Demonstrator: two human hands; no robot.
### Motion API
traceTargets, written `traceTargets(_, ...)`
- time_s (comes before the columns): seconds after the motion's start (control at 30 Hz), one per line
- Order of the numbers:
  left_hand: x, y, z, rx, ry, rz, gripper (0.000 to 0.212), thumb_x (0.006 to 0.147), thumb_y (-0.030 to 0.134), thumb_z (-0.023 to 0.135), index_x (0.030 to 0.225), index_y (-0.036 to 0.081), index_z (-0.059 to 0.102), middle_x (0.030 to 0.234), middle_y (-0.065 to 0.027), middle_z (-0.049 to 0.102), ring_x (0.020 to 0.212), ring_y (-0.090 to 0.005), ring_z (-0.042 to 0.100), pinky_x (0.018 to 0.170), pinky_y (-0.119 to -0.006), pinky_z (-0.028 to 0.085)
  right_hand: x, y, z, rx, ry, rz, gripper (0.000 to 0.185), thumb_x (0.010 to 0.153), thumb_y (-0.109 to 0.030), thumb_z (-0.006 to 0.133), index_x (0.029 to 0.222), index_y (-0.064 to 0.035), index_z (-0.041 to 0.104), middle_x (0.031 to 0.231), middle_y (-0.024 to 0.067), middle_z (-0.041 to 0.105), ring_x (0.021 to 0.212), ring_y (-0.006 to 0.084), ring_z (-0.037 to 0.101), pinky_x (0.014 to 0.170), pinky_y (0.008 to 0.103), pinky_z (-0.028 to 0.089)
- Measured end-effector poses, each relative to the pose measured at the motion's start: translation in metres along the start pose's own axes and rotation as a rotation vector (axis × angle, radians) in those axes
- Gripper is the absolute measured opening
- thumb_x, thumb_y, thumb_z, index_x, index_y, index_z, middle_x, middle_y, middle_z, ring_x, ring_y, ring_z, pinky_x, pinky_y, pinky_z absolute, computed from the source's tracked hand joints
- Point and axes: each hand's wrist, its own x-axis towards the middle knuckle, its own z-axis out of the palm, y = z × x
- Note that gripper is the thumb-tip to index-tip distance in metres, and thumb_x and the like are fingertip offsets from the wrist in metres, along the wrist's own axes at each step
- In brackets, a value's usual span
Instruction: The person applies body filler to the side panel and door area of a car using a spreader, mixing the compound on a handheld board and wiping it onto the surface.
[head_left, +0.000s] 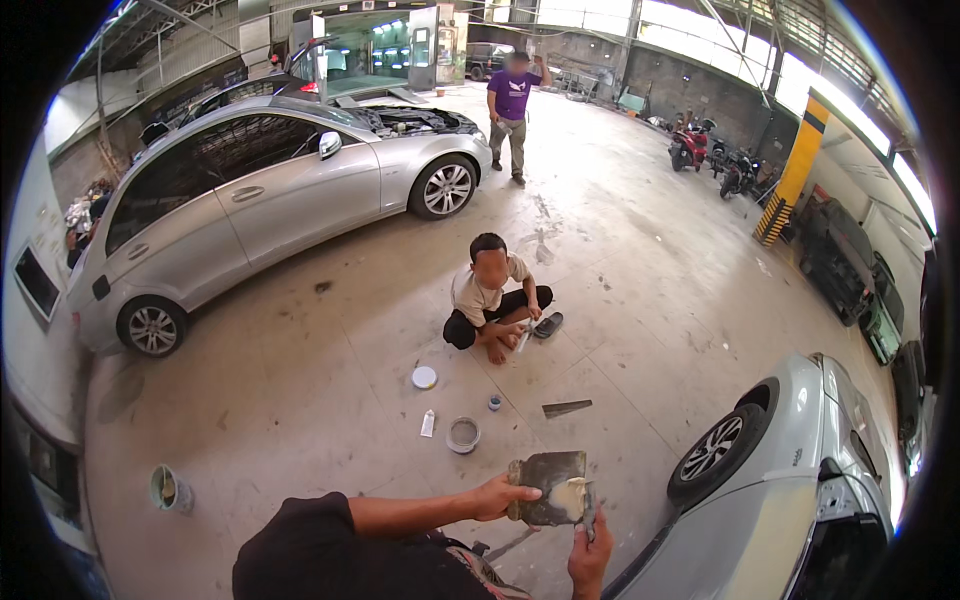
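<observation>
My left hand (504, 496) grips the edge of a dark, flat mixing board (538, 472), its thumb on top. Cream-coloured body filler (568, 496) lies on the board's right part. In my right hand (590, 551) is a putty spreader (589, 510), its blade against the board's right edge beside the filler. On the floor beyond the board stand a round open tin (463, 435), a small blue-rimmed pot (494, 403), a white tube (427, 423) and a round white lid (424, 377). A flat dark strip (567, 408) lies to their right.
A grey car body (750, 517) with a pale filler patch stands close at right. A person (491, 292) sits on the floor ahead; another (513, 105) stands farther back. A silver car (300, 187) is at left, a bucket (172, 489) at lower left, a yellow-black pillar (795, 165) at right.
</observation>
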Motion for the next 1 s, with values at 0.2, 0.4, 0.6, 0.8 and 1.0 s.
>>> traceTargets(0.2,0.056,0.037,-0.011,0.0,0.001,0.014,0.041,0.083,0.009,0.055,0.122,0.003,0.042,0.106,-0.0133,0.057,0.091,-0.0278,0.061,0.07,-0.047,0.054,0.038,0.029,-0.02,-0.263,-0.125,0.098,0.042,0.079,0.0,0.047,0.12,0.0063,0.046,0.112,0.024,0.055,0.1,0.0313,0.057,0.087,0.0319,0.042)
traceTargets(0.4,0.146,0.07,-0.009,0.051,-0.172,-0.064,0.04,0.083,0.008,0.055,0.12,0.002,0.041,0.103,-0.0132,0.058,0.086,-0.0263,0.061,0.063,-0.045,0.055,0.109,0.013,-0.03,-0.174,0.295,0.018,0.039,0.081,0.001,0.044,0.119,0.007,0.048,0.111,0.0221,0.056,0.099,0.029,0.056,0.088,0.0337,0.04)
traceTargets(0.6,0.196,0.105,0.005,-0.01,-0.231,-0.151,0.036,0.084,0.01,0.056,0.117,0.001,0.044,0.098,-0.0096,0.06,0.086,-0.0215,0.06,0.064,-0.042,0.055,0.129,0.014,-0.056,-0.398,0.208,0.179,0.04,0.078,0.004,0.043,0.118,0.0064,0.049,0.11,0.0208,0.057,0.1,0.0262,0.057,0.088,0.033,0.04)
traceTargets(0.8,0.25,0.099,0.011,0.5,-0.067,-0.168,0.031,0.082,0.015,0.061,0.108,0.0,0.054,0.096,-0.0076,0.062,0.086,-0.0146,0.059,0.073,-0.029,0.048,0.157,-0.01,-0.067,-0.549,0.402,0.047,0.037,0.079,0.001,0.048,0.116,0.0017,0.053,0.102,0.02,0.06,0.096,0.0306,0.059,0.084,0.0328,0.042)
traceTargets(1.0,0.275,0.137,0.076,0.041,-0.315,-0.005,0.033,0.087,0.007,0.05,0.118,0.0,0.044,0.106,-0.0141,0.056,0.09,-0.0297,0.06,0.071,-0.046,0.054,0.155,-0.002,-0.123,-0.355,0.59,0.224,0.025,0.087,-0.007,0.046,0.109,0.0011,0.055,0.093,0.0132,0.062,0.073,0.0206,0.06,0.071,0.0301,0.048)
